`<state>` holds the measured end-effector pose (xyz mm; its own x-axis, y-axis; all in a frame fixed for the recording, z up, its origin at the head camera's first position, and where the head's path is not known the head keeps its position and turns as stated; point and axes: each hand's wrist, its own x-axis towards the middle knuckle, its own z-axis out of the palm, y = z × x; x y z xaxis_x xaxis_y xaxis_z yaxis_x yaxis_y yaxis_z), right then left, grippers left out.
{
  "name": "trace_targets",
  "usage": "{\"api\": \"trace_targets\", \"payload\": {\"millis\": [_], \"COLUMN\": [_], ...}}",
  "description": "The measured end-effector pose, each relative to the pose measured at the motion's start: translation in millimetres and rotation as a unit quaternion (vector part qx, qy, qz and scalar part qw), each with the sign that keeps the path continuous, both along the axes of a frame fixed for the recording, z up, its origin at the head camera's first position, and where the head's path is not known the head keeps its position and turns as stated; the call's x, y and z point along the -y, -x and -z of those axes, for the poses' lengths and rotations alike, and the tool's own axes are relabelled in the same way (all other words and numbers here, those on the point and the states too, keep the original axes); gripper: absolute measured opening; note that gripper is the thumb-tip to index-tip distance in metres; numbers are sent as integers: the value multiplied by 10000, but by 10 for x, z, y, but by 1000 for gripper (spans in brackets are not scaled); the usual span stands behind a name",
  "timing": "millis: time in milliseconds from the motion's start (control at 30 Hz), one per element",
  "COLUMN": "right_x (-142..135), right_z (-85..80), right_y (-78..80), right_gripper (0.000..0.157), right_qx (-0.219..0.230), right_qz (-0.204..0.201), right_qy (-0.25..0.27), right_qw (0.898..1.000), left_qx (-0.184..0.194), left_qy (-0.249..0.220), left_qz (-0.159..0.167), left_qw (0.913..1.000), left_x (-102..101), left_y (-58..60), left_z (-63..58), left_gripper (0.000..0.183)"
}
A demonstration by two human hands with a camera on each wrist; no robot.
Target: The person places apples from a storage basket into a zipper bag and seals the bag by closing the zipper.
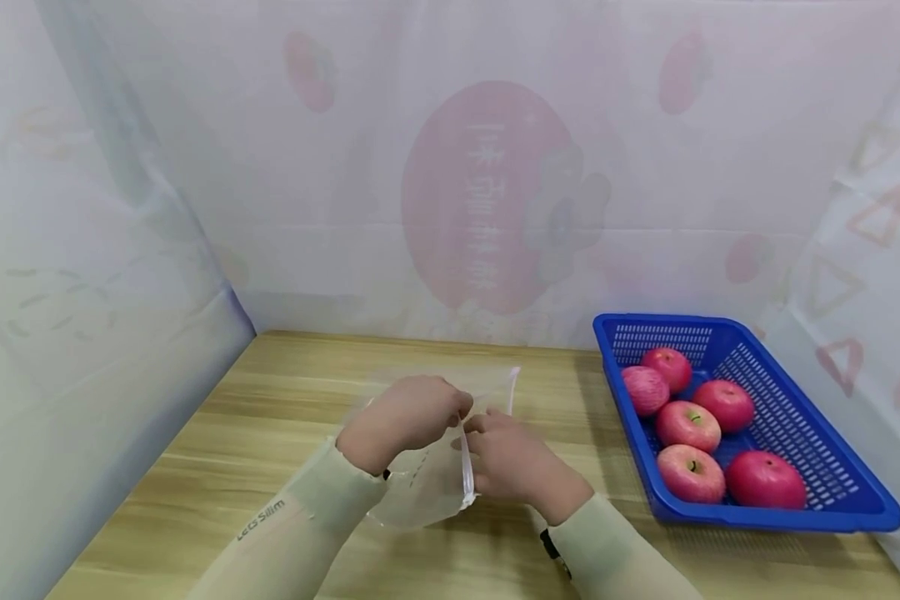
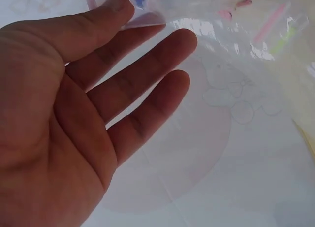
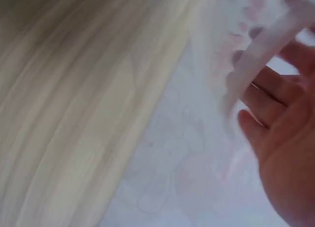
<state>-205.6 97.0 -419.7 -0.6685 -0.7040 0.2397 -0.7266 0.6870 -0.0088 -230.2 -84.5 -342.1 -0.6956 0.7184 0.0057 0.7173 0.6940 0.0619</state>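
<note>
A clear plastic zip bag (image 1: 427, 496) with a whitish strip along its mouth is held above the wooden table. My left hand (image 1: 411, 417) pinches the rim of the bag between thumb and index finger; the other fingers stand extended in the left wrist view. At the bag's mouth, on the right, is my right hand (image 1: 521, 460). Its fingers reach past the bag's strip (image 3: 261, 57) in the right wrist view, loosely extended, their tips showing through the film. The right thumb is not plainly visible.
A blue plastic basket (image 1: 855, 500) stands on the right of the wooden table (image 1: 217, 467). Several red apples (image 1: 688, 426) lie in it. Printed white cloth (image 1: 345, 192) walls the table at the back and sides.
</note>
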Motion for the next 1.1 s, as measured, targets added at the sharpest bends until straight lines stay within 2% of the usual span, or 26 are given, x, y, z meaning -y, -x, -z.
{"api": "trace_targets", "payload": {"millis": [67,167,233,300,367,500,600,733,800,867,1100], "right_x": [-13,-39,-54,-63,-64,-39,-20,-27,-39,-50,-34], "right_z": [12,32,47,61,69,84,89,97,100,102,113], "right_y": [-5,-18,-21,-17,-8,15,14,-7,-10,-3,23], "right_gripper": [50,63,66,65,62,52,60,75,74,74,74], "right_qx": [638,1561,1957,2171,2141,1509,1084,1386,1633,1701,938], "right_qz": [56,366,501,559,549,382,298,376,440,463,246], "right_qy": [-487,-778,-780,-748,-744,-535,-476,-550,-573,-620,-908], "right_qw": [9968,9840,9763,9717,9724,9864,9925,9881,9839,9824,9911], "left_qx": [-132,-299,-407,-453,-505,-605,-574,-675,-818,-924,-829], "left_qy": [15,-51,-106,-197,-289,-563,-702,-706,-719,-778,-1208], "left_qz": [39,69,23,-4,1,239,431,463,489,560,842], "left_qw": [9999,9995,9991,9988,9983,9963,9949,9941,9928,9911,9856], "left_x": [21,67,101,129,145,129,115,148,176,198,191], "left_y": [-10,-31,-50,-68,-84,-109,-114,-113,-110,-106,-113], "left_z": [-34,-116,-180,-232,-258,-258,-249,-280,-298,-305,-270], "left_gripper": [25,25,25,28,31,26,18,16,16,17,12]}}
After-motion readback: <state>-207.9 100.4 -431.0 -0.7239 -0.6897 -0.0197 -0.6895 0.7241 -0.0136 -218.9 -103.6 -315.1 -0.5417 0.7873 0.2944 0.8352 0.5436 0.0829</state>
